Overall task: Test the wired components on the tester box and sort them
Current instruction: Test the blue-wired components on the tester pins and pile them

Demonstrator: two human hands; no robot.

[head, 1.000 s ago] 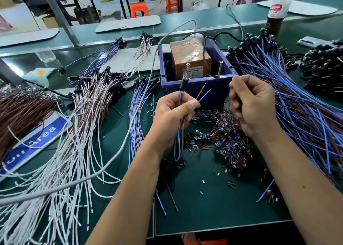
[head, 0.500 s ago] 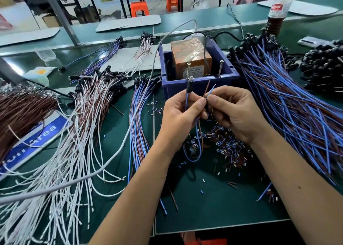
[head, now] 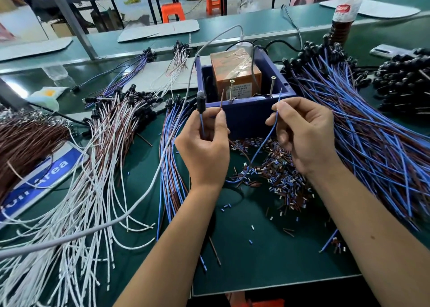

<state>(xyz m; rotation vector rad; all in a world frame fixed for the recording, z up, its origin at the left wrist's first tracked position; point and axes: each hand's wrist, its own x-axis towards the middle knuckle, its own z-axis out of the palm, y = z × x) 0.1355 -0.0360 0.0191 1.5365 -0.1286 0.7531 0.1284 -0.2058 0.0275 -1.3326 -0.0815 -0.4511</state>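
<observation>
left hand [head: 204,143] pinches the component [head: 200,102] and brown lead [head: 221,100], right hand [head: 302,132] pinches the blue lead [head: 271,130], just short of the tester box [head: 246,118]; a slipped pinch risks the leads missing the screws [head: 272,86].

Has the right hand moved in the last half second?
Yes. The right hand has pulled rightward from the left hand, toward the blue box's right corner.

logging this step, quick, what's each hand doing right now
Left hand: closed, gripping the wired component by its leads, brown lead pinched upright.
Right hand: closed, pinching the blue lead near its tip.
</observation>
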